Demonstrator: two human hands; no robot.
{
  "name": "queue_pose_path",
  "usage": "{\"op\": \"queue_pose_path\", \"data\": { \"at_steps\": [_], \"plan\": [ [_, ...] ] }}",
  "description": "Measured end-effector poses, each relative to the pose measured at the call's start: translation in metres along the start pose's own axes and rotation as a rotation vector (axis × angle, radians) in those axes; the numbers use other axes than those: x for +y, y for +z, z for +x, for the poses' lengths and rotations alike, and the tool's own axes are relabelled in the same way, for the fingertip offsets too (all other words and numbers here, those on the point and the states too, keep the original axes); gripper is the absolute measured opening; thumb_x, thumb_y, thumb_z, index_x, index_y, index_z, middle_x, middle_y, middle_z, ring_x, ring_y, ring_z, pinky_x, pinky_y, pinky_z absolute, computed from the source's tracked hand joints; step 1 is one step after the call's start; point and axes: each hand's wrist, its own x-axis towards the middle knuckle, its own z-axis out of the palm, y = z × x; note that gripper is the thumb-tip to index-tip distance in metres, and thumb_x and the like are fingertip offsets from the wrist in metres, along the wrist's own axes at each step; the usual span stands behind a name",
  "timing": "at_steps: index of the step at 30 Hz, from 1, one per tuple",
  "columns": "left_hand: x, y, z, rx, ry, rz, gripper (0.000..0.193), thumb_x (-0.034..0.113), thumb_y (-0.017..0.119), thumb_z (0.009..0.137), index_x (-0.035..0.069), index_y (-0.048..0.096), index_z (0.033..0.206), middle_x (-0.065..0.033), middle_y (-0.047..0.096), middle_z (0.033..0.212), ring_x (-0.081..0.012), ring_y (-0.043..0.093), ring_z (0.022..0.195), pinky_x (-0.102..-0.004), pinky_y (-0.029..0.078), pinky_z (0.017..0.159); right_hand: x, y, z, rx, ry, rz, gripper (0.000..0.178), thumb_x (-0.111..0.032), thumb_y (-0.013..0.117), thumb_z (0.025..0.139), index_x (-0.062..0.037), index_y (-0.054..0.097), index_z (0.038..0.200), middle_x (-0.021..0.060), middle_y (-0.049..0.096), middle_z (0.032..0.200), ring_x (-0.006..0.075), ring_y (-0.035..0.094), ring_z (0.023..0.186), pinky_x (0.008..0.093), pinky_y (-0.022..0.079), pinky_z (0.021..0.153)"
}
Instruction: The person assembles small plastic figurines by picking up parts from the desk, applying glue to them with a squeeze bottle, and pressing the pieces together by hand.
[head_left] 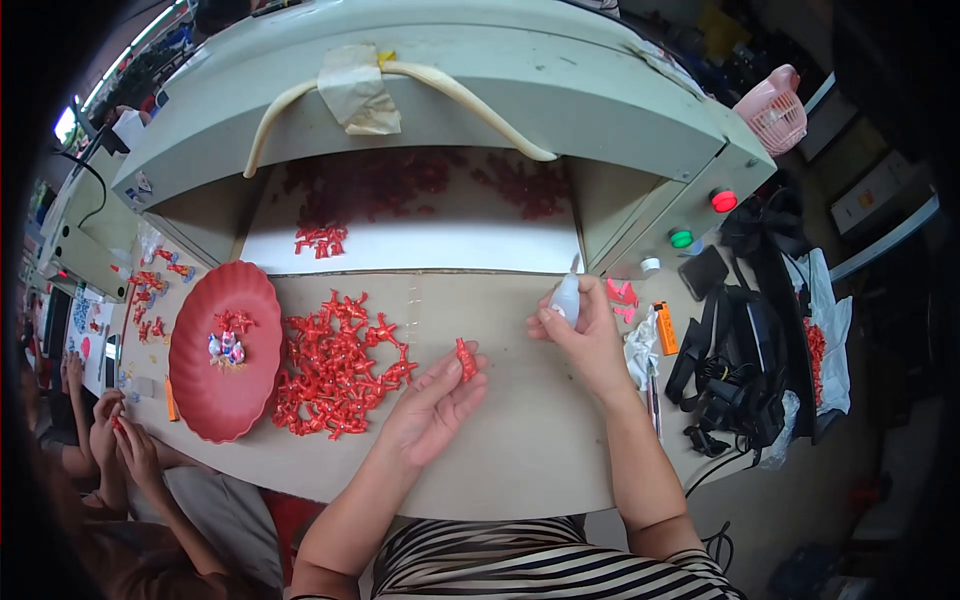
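Observation:
Pinched in my left hand (437, 401) is a small red plastic figurine (465, 362), held above the tabletop. My right hand (583, 335) is wrapped round a small translucent squeeze bottle (566, 297) with a thin nozzle that points up and away from me. A pile of red figurines (335, 375) lies on the table just left of my left hand. Beyond it stands a scalloped red plastic bowl (195, 390), with a few red pieces and some small white-and-coloured figures inside.
A pale green hooded cabinet (440, 110) spans the far side, more red figurines (320, 242) in its opening. At right lie an orange lighter (666, 328), crumpled white tissue (640, 355) and black straps (735, 370). A co-worker's hands (120, 430) hold a red piece at far left.

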Motion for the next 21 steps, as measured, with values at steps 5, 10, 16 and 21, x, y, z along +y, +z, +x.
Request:
{"op": "queue_pose_path", "data": {
  "at_steps": [5, 10, 16, 21],
  "plan": [
    [0.004, 0.000, -0.003, -0.034, 0.033, -0.174, 0.030, 0.012, 0.044, 0.090, 0.005, 0.042, 0.119, -0.0117, 0.056, 0.105, -0.0187, 0.060, 0.088, -0.0293, 0.054, 0.075, -0.001, 0.000, 0.049, 0.131, -0.082, -0.550, 0.013, -0.011, 0.056, 0.078, 0.0001, 0.053, 0.083, 0.0085, 0.056, 0.077, 0.0177, 0.058, 0.074, 0.0332, 0.045, 0.064],
    [0.004, 0.003, -0.002, -0.053, 0.032, -0.103, 0.031, 0.015, 0.045, 0.090, 0.008, 0.043, 0.120, -0.0081, 0.057, 0.104, -0.0166, 0.060, 0.084, -0.0306, 0.053, 0.073, 0.018, -0.007, 0.107, 0.177, -0.450, -1.004, 0.022, -0.008, 0.059, 0.074, 0.0001, 0.056, 0.094, 0.0220, 0.057, 0.089, 0.0390, 0.055, 0.076, 0.0400, 0.045, 0.071],
    [0.005, 0.005, -0.002, -0.050, 0.034, -0.023, 0.031, 0.019, 0.047, 0.089, 0.009, 0.045, 0.119, -0.0048, 0.057, 0.104, -0.0144, 0.059, 0.082, -0.0304, 0.052, 0.072, 0.013, 0.007, 0.125, 0.099, -0.236, -1.339, 0.024, -0.008, 0.060, 0.072, -0.0017, 0.057, 0.095, 0.0236, 0.057, 0.092, 0.0391, 0.055, 0.087, 0.0434, 0.046, 0.075],
    [0.006, 0.008, -0.004, -0.041, 0.026, -0.002, 0.031, 0.020, 0.047, 0.089, 0.010, 0.046, 0.118, -0.0037, 0.057, 0.105, -0.0137, 0.059, 0.082, -0.0300, 0.052, 0.072, 0.015, 0.010, 0.123, 0.025, -0.236, -1.408, 0.025, -0.010, 0.059, 0.073, -0.0012, 0.056, 0.096, 0.0237, 0.058, 0.085, 0.0396, 0.056, 0.083, 0.0442, 0.046, 0.074]
  ]
}}
